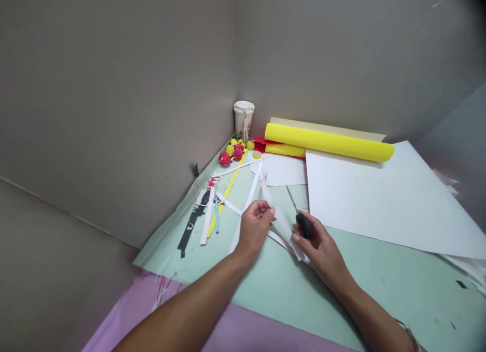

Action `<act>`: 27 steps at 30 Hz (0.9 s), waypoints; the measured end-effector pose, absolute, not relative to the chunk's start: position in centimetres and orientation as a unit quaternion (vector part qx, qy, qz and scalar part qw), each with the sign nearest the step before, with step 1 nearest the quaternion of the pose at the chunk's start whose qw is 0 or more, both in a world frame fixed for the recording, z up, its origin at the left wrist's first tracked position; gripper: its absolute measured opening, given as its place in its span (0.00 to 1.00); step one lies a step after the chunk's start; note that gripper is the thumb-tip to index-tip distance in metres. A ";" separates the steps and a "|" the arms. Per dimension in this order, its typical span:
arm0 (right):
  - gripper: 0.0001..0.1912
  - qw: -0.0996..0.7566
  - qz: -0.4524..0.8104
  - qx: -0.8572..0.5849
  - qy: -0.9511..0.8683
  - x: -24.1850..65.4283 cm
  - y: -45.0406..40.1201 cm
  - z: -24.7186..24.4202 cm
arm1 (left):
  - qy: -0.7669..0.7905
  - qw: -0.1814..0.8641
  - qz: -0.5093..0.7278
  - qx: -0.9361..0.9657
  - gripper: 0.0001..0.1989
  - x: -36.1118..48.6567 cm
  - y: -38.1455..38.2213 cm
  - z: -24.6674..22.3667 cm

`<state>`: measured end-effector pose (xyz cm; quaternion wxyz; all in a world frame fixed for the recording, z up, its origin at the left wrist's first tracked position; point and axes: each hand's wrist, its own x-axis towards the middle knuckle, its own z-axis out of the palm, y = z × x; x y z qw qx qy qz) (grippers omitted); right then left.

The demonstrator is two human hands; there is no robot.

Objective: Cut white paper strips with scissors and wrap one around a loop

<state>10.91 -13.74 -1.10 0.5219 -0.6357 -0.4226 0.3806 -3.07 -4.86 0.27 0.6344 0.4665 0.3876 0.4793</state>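
My left hand (257, 226) pinches a narrow white paper strip (281, 219) that slants down toward the right hand. Black-handled scissors (304, 225) are gripped in my right hand (321, 245), their thin blades pointing up and away from me. The strip's lower end lies by the thumb of my right hand; whether that thumb touches it I cannot tell. More white strips (253, 186) lie on the pale green table cover (364, 286) beneath and beside my left hand. Left of them are a yellow strip (231, 189), a light blue pencil-like stick (217, 215) and black tape pieces (189, 230).
A lidded white paper cup (243, 117) stands in the wall corner, with several red and yellow balls (237, 154) before it. A yellow paper roll (328, 142) rests at the back, above a large white sheet (379, 200) on the right. Purple cloth (261, 332) shows along the near edge.
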 end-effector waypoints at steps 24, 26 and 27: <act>0.33 0.526 0.422 -0.613 -0.412 10.6 -13.9 -0.8 | 0.381 0.680 0.408 0.476 0.11 -2.8 -5.2 -0.1; 0.33 0.527 0.428 -0.606 -0.413 10.5 -13.9 -1.1 | 0.372 0.695 0.392 0.473 0.12 -2.8 -5.2 -0.1; 0.34 0.527 0.430 -0.606 -0.413 10.6 -13.9 -1.2 | 0.367 0.704 0.386 0.470 0.12 -2.8 -5.2 -0.1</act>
